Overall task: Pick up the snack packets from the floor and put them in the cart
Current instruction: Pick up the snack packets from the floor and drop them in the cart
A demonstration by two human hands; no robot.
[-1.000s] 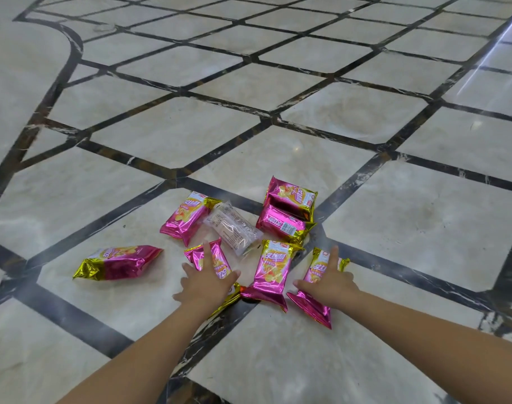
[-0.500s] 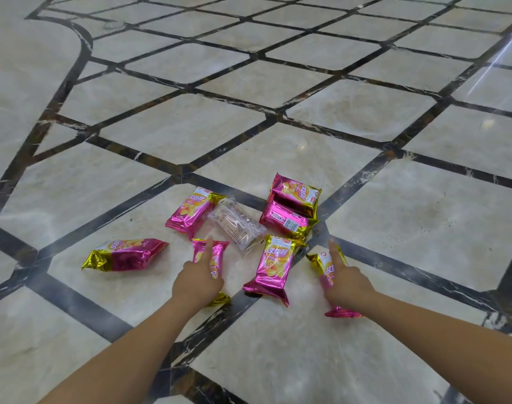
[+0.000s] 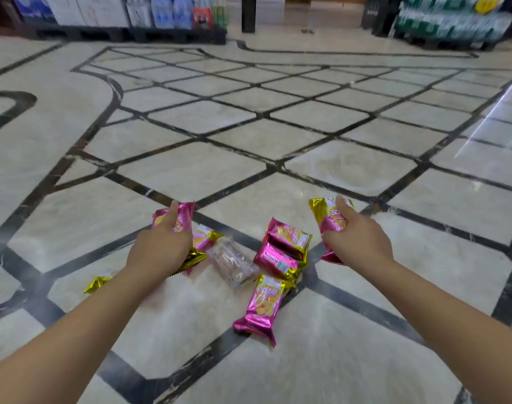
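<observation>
Spanning the whole view, the marble floor [image 3: 351, 167] holds five packets, and no cart shows, so the task seems barely begun. The left hand [image 3: 158, 249] clutches one pink snack packet [image 3: 180, 218]; the right hand [image 3: 358, 239] grips another [image 3: 326, 212]. Between them lie a stacked pair [image 3: 284, 247], a clear wrapper [image 3: 234, 262] and a near packet [image 3: 263, 306]; a gold-ended one [image 3: 99, 282] peeks out at left.

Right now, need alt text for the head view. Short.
Two bare hands each hold a pink and gold snack packet above a marble floor: left hand on one packet, right hand on another. More pink packets and a clear wrapper lie on the floor between the hands; no cart is visible.
</observation>
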